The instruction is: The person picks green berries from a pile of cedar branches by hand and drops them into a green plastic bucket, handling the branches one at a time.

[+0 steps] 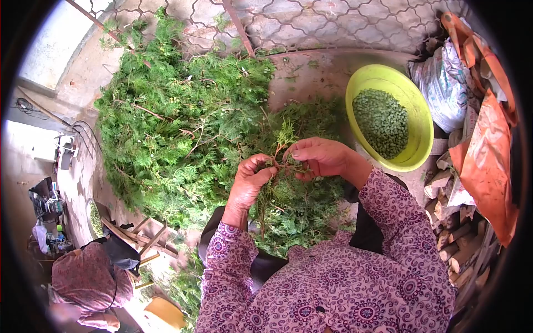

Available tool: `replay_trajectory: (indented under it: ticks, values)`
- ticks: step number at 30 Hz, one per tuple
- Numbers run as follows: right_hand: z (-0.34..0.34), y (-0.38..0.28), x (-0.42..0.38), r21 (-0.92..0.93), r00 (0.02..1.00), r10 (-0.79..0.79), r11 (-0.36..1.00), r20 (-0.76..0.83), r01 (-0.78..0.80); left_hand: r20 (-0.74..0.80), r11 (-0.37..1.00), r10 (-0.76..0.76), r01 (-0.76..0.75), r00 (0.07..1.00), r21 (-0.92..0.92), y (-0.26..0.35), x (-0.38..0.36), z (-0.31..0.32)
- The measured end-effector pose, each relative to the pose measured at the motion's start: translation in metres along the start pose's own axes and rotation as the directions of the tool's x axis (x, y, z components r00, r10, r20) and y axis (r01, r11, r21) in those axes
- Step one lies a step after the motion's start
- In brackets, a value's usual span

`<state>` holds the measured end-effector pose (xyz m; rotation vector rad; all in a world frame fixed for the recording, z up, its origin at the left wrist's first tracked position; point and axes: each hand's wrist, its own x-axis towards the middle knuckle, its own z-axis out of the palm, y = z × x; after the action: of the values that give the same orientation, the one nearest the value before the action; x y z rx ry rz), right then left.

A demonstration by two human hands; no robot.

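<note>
A small evergreen sprig [285,135] with a brownish stem stands up between my two hands. My left hand [248,182] pinches its stem between thumb and fingertips. From the other side, my right hand [325,157] is closed with its fingertips on the same sprig; exactly what lies between them is partly hidden. Beneath and beyond both hands spreads a big heap of cut evergreen branches [166,125]. To the right of my right hand, a yellow-green basin [420,130] holds many small green seed cones [381,123].
White woven sacks [444,83] and an orange sheet [486,158] lie at the right, above stacked firewood [463,252]. A wire mesh fence [333,25] runs along the back. At the lower left are another person [86,277], a wooden stool [152,244] and an orange-yellow container [165,312].
</note>
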<state>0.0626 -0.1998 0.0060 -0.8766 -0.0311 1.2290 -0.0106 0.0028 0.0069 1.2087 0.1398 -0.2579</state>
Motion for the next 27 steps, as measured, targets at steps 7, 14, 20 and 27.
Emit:
replay_trajectory:
  ticks: [7, 14, 20, 27]
  values:
    - [0.004, -0.001, -0.002, 0.029, 0.999, 0.034, 0.999, 0.038, -0.036, 0.019, 0.999, 0.005, -0.006, 1.0, 0.046, -0.003, 0.001, -0.002]
    - [0.002, 0.001, -0.001, 0.096, 0.999, -0.02, 0.995, 0.039, 0.016, 0.007, 1.0, -0.006, 0.006, 1.0, 0.021, -0.001, 0.002, 0.002]
    - [0.007, -0.006, -0.005, -0.044, 0.993, -0.086, 0.996, -0.076, 0.083, -0.003, 1.0, -0.011, 0.011, 1.0, 0.008, -0.004, 0.002, 0.003]
    - [-0.022, -0.041, -0.036, -0.498, 0.811, -0.485, 0.818, -0.328, 0.287, -0.162, 0.964, 0.077, -0.115, 0.984, -0.242, 0.012, 0.001, -0.014]
